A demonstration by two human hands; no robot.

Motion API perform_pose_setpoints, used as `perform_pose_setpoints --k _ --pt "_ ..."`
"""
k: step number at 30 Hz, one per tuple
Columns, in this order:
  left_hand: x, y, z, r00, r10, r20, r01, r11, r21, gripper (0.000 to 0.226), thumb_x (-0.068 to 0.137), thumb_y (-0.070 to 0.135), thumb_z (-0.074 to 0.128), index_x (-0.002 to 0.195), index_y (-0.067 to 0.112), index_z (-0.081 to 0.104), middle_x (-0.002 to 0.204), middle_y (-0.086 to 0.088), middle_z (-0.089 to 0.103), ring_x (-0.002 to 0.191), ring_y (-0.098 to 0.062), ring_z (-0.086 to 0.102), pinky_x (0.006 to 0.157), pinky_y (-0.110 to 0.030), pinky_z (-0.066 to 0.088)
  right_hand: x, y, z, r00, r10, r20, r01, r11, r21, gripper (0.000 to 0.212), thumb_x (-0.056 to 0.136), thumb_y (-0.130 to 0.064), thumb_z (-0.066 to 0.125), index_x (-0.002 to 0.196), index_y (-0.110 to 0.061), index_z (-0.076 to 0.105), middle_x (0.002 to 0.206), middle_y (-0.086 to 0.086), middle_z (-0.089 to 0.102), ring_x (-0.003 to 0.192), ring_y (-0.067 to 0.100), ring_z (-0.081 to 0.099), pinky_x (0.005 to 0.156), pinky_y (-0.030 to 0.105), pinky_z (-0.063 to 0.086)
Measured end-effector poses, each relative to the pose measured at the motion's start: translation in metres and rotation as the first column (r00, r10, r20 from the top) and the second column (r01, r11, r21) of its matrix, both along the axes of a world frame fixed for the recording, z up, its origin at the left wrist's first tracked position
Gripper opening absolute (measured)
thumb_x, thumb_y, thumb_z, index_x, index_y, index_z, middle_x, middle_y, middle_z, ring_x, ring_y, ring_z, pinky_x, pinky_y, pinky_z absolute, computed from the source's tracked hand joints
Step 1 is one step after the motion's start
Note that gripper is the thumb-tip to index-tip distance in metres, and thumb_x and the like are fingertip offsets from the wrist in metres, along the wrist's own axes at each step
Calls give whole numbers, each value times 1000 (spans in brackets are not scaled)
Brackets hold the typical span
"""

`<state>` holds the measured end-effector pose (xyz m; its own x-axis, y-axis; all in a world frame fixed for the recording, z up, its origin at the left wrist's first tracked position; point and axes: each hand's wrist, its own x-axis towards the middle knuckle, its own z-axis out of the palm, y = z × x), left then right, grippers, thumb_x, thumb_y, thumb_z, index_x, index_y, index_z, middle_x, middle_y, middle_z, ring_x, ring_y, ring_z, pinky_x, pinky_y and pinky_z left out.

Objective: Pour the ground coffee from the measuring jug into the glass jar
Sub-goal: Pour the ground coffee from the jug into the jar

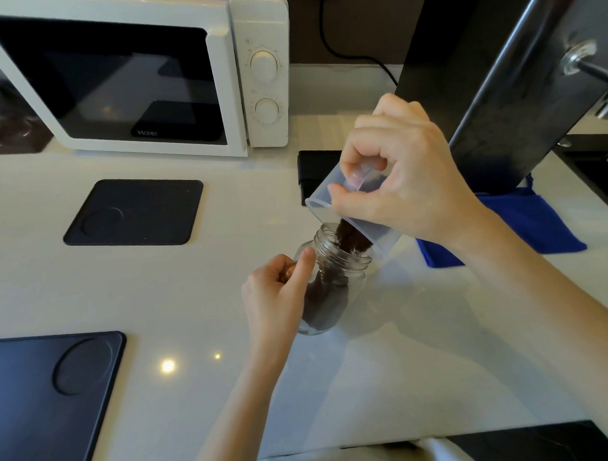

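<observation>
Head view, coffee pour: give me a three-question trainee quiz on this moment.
1. True or false: the clear plastic measuring jug is tipped over the round glass jar.
2. Which hand steadies the jar? A) left hand B) right hand
3. Fill in: the folded cloth beyond the right wrist is ____.

Key: 1 true, dark ground coffee is falling into its mouth. 2 A. 3 blue.

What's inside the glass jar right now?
The glass jar holds dark ground coffee filling its lower part, with more sliding in from the tilted measuring jug over its mouth. The left hand wraps the jar's near side, hiding the exact fill level there.
</observation>
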<state>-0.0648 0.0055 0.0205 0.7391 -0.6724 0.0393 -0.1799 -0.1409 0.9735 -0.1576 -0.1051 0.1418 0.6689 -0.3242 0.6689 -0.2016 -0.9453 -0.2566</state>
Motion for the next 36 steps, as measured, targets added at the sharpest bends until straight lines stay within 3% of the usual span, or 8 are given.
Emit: perform_pose_setpoints --k 6,14,21,28,36 --pt "0 1 0 1000 -1 -7 1 1000 -2 48 80 33 63 49 7 38 46 -6 35 48 -13 30 45 -21 22 0 3 1 1000 10 -4 -10 1000 -19 21 69 -28 61 59 -20 45 61 -10 41 70 18 40 64 36 32" --pt "-1 1 -1 1000 4 -16 -4 1000 0 48 80 33 64 46 12 36 43 3 33 44 -9 27 43 -20 21 1 7 3 1000 16 -9 -16 999 -50 22 68 -24 63 56 -11 51 59 -6 42 68 19 39 64 35 31" --pt "-1 2 -1 1000 8 -5 -8 1000 -9 47 80 33 63 48 8 38 46 -3 33 47 -12 29 46 -23 22 1 8 6 999 39 -21 -40 998 -41 22 70 -25 62 57 -17 46 60 -8 40 70 16 37 65 32 29" --pt "-1 2 -1 1000 10 -4 -10 1000 -12 50 80 35 62 50 1 39 47 -5 35 47 -12 28 45 -23 22 -1 11 7 997 61 -49 -65 995 -75 22 68 -22 65 55 -12 51 60 -10 39 70 10 33 66 32 28" --pt "-3 3 -1 1000 6 9 -6 1000 -11 52 81 34 63 52 -1 37 48 -5 33 48 -12 27 46 -23 22 -1 13 4 999 38 -16 -40 992 -122 23 66 -20 67 54 -9 51 59 -9 38 68 15 36 66 32 26"
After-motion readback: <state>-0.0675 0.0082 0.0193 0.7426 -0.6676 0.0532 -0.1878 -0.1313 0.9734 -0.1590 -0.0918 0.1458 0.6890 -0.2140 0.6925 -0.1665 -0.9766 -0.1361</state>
